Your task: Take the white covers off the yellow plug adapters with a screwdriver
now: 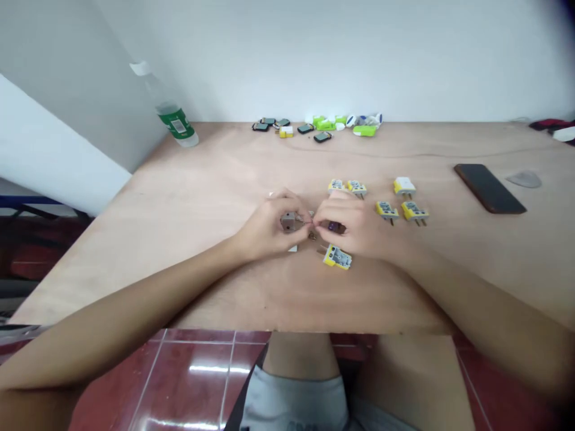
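My left hand point(284, 222) and my right hand point(348, 222) meet fingertip to fingertip over the middle of the table. Both are pinched closed; whatever lies between the tips is too small to make out. Behind my left fingers shows part of a grey piece point(288, 221). Some tiny brass-coloured parts point(312, 236) lie just below the fingertips. Close to my right hand, on the near side, rests a yellow and grey plug housing point(338, 257) with its inside facing up and metal pins pointing left. Part of a dark purple thing point(335, 226) shows through the gap in my right hand.
Several yellow and grey plug housings point(414, 212) lie right of and beyond my right hand. A phone point(489, 188) sits farther right. Along the wall are dark flat pieces point(322, 137), green and white parts point(365, 130) and, at left, a bottle point(176, 124). A thin cable point(417, 155) crosses the back.
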The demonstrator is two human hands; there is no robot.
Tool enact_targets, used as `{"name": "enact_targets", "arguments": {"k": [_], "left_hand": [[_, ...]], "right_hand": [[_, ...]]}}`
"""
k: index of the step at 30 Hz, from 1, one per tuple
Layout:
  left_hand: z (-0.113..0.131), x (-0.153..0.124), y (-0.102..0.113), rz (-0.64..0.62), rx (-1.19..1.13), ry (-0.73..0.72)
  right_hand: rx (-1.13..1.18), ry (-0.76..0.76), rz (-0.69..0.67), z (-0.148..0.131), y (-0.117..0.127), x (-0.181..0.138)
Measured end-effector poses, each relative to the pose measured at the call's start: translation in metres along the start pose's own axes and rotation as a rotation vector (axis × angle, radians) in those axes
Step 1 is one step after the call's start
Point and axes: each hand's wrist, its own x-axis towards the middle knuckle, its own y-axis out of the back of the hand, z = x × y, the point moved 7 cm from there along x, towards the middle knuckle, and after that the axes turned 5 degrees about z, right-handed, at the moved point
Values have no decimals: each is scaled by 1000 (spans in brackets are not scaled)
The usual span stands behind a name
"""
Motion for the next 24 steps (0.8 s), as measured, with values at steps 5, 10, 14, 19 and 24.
{"name": "enact_targets", "arguments": {"k": [5, 10, 14, 19, 24], "left_hand": [[-1, -4, -4, -57, -23, 68], [1, -6, -7, -66, -28, 88], [3, -6, -6, -44, -9, 83], [3, -7, -6, -35, 29, 74], [3, -8, -7, -37, 38, 69]], "right_hand": [[33, -21, 10, -1, 3, -3], [38, 0, -19, -4, 0, -5], [33, -17, -40, -2, -2, -4], [36, -32, -51, 0, -2, -3], [52, -59, -65, 4, -1, -4]]}}
